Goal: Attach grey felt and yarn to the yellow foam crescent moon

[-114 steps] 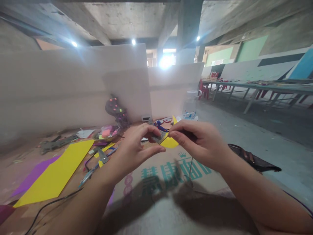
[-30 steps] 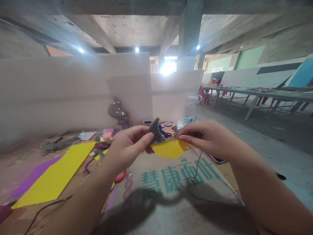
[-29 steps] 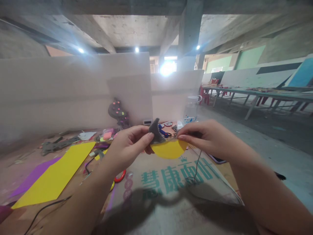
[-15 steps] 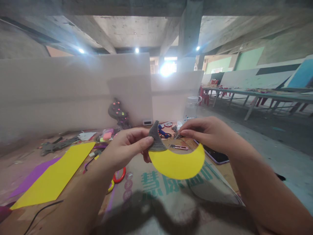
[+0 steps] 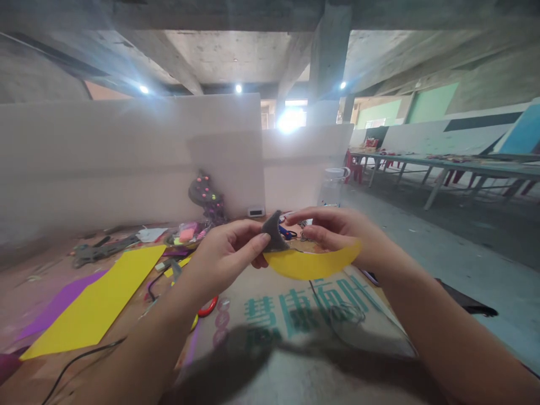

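Observation:
A yellow crescent (image 5: pixel 312 266), seemingly cut from card, is held up over the table in my left hand (image 5: pixel 234 244). Grey yarn (image 5: pixel 274 232) is wound round its left horn, where my left thumb and fingers pinch it. My right hand (image 5: pixel 337 228) is at the crescent's other end, thumb and forefinger apart, the fingertip reaching toward the wound horn. I see nothing between those fingers, though the far ones are hidden. Below the crescent a thin dark strand runs down to a loose coil (image 5: pixel 346 313) on the printed sack (image 5: pixel 270 320).
On the left lie a yellow sheet (image 5: pixel 99 301), a purple sheet (image 5: pixel 63 304) and a black cord (image 5: pixel 78 357). Red-handled scissors (image 5: pixel 208 306) sit beside my left forearm. A dark ornament with coloured balls (image 5: pixel 206 197) stands before the white partition (image 5: pixel 126 157). A clear jug (image 5: pixel 333 185) is behind.
The crescent has tipped flatter, its face now foreshortened. My right hand has moved left toward the wrapped horn and its fingers have spread from a pinch. The strand below now shows.

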The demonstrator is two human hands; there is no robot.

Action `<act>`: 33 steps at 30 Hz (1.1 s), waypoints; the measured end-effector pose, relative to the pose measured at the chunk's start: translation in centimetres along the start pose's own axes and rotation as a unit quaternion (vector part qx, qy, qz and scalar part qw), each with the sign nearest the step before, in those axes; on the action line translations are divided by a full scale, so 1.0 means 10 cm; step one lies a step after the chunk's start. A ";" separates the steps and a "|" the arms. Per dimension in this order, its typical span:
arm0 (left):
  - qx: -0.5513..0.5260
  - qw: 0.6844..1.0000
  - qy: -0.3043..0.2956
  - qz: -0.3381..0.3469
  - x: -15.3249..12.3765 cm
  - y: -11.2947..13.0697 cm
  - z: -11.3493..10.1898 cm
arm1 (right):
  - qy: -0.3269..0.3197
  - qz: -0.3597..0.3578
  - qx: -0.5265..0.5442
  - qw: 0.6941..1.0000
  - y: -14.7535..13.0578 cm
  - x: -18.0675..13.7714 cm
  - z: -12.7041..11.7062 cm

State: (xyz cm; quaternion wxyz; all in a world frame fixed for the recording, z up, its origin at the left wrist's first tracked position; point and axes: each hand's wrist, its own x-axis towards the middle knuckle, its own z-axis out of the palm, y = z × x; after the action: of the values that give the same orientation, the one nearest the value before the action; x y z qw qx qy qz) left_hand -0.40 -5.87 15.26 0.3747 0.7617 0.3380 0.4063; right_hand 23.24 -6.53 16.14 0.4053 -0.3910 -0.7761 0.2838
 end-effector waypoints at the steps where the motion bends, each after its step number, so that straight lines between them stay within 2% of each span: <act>1: 0.001 1.000 0.002 0.002 0.00 0.00 0.00 | -0.015 0.016 0.053 0.998 0.00 -0.01 0.03; 5: 0.006 1.000 0.006 0.024 0.00 -0.04 0.02 | -0.099 0.009 0.195 0.976 0.02 0.01 0.12; 10: 0.003 0.999 0.002 0.041 -0.01 -0.07 0.04 | -0.156 0.053 0.219 0.962 0.03 0.04 0.08; 19: -0.018 0.999 -0.017 0.021 0.01 -0.05 0.02 | -0.138 0.036 0.211 0.967 0.16 0.05 0.08; 24: -0.040 0.998 -0.044 0.021 0.01 -0.02 0.01 | -0.141 -0.015 0.187 0.972 0.11 0.08 0.14; 33: -0.038 0.997 -0.039 0.047 0.02 -0.08 0.07 | -0.077 -0.026 0.057 0.995 0.03 0.12 0.17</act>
State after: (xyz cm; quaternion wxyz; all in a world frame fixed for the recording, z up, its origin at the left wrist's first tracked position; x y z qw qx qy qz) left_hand 0.13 -5.49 14.45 0.3971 0.7773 0.2710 0.4058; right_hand 21.46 -5.62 15.55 0.3733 -0.3241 -0.7975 0.3459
